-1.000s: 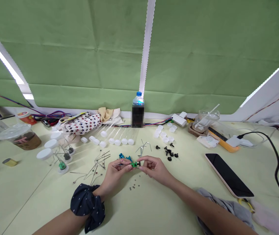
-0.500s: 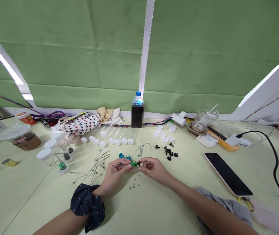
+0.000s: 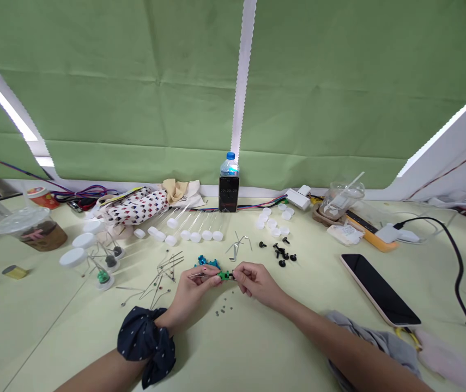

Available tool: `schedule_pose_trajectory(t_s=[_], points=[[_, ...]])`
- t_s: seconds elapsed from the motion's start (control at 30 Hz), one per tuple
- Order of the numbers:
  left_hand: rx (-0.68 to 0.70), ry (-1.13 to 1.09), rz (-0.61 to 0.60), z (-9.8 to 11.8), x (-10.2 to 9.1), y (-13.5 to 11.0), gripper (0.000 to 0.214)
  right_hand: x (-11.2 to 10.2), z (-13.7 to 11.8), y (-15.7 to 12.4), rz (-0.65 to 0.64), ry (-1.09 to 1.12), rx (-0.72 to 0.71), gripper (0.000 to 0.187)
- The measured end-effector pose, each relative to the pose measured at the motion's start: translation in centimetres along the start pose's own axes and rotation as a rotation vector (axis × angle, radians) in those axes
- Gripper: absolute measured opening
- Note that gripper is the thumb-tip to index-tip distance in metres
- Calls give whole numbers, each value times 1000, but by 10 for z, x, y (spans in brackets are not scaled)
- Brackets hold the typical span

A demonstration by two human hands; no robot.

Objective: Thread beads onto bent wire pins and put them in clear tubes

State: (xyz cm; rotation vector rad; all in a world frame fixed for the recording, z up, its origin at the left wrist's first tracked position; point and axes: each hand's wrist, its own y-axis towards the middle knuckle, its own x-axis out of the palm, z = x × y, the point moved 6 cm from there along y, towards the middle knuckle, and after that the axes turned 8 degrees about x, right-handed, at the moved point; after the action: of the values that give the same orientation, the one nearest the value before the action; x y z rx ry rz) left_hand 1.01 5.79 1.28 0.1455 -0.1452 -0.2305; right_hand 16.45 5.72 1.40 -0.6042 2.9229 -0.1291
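Observation:
Between the thumb and fingers of my left hand (image 3: 197, 286) is a small green part (image 3: 224, 275), with a thin metal rod (image 3: 197, 275) lying along the same grip. My right hand (image 3: 257, 283) pinches a small black knob-headed piece (image 3: 231, 275) at the right end of the green part; my fingertips partly cover it. Just behind my left fingers lie several blue parts (image 3: 208, 262). Tiny grey bits (image 3: 223, 310), perhaps nuts or set screws, are scattered on the table in front of my hands.
Thin metal rods (image 3: 161, 277) lie to the left, hex keys (image 3: 236, 247) and black knob-headed pieces (image 3: 282, 254) behind. White caps (image 3: 272, 223), capped clear tubes (image 3: 195, 236), a phone (image 3: 380, 288), a drink cup (image 3: 40, 234) and a bottle (image 3: 230, 166) stand or lie around.
My right fingers have shifted slightly and now cover more of the black piece at the green part's end. My left hand holds nearly the same place.

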Motion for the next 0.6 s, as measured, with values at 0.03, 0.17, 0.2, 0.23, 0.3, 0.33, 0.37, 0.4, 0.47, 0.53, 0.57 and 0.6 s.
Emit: schedule_pose_trajectory(t_s=[0.03,0.17,0.2,0.23,0.3,0.33,0.37,0.4,0.47,0.53,0.57,0.6], points=[[3,4,6,0,0,0,11,1,0,-1,-5,-9,-3,34],[15,21,13,2,-2,1,11,2,-1,-3,-14,-52,-11,32],[15,22,10,2,-2,1,11,3,0,-3,-13,-59,-11,32],[12,21,7,2,-2,1,11,3,0,-2,-10,-64,-11,32],[8,16,1,2,-1,1,11,2,0,-2,2,-61,-8,32],[7,14,-3,2,-1,1,11,1,0,-1,14,-52,-7,31],[5,14,-8,2,0,1,11,0,0,0,28,-39,-6,30],[3,15,-17,2,1,1,11,-1,0,0,40,-23,-7,28],[3,19,-29,2,2,1,11,-2,0,0,49,4,-10,26],[4,22,-29,1,2,1,12,-2,-1,0,38,18,-15,26],[3,21,-29,1,2,1,12,-1,-1,0,30,20,-17,26],[2,20,-28,1,1,1,12,-1,-1,0,22,19,-18,26]])
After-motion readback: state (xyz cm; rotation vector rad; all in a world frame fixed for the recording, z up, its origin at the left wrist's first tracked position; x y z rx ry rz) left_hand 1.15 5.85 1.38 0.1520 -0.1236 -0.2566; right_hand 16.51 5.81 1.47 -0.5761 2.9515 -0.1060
